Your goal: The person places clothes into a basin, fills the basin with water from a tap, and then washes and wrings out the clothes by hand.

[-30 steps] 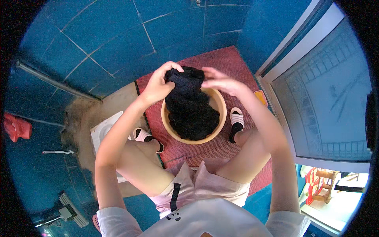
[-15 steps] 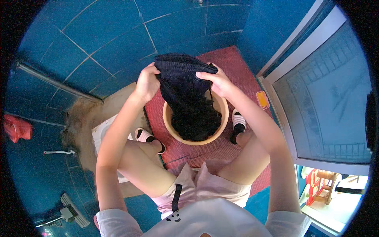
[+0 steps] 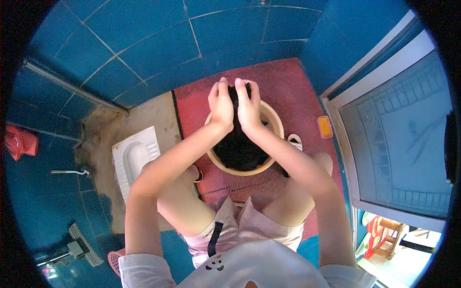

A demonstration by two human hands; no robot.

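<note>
Black pants (image 3: 240, 151) lie bunched in a round cream-yellow basin (image 3: 280, 126). Their upper end rises out of the basin, squeezed between my two hands. My left hand (image 3: 221, 108) closes on the bunched cloth from the left, fingers pointing away from me. From the right, my right hand (image 3: 248, 106) presses against the same cloth, its fingers also pointing away. Only a narrow dark strip of cloth shows between the palms. The rest of the pants fills the basin, and the basin's far rim is partly hidden behind my hands.
A red mat (image 3: 201, 101) lies under the basin, between my feet. On the left is a white squat toilet (image 3: 136, 156). An orange soap dish (image 3: 325, 127) sits near the glass door (image 3: 398, 134). A brush (image 3: 69, 172) and a squeegee (image 3: 84, 245) are at the left.
My hands have come together, gathering the spread waistband into a narrow bunch between the palms. The cloth was held wide above the basin before. My view has shifted slightly.
</note>
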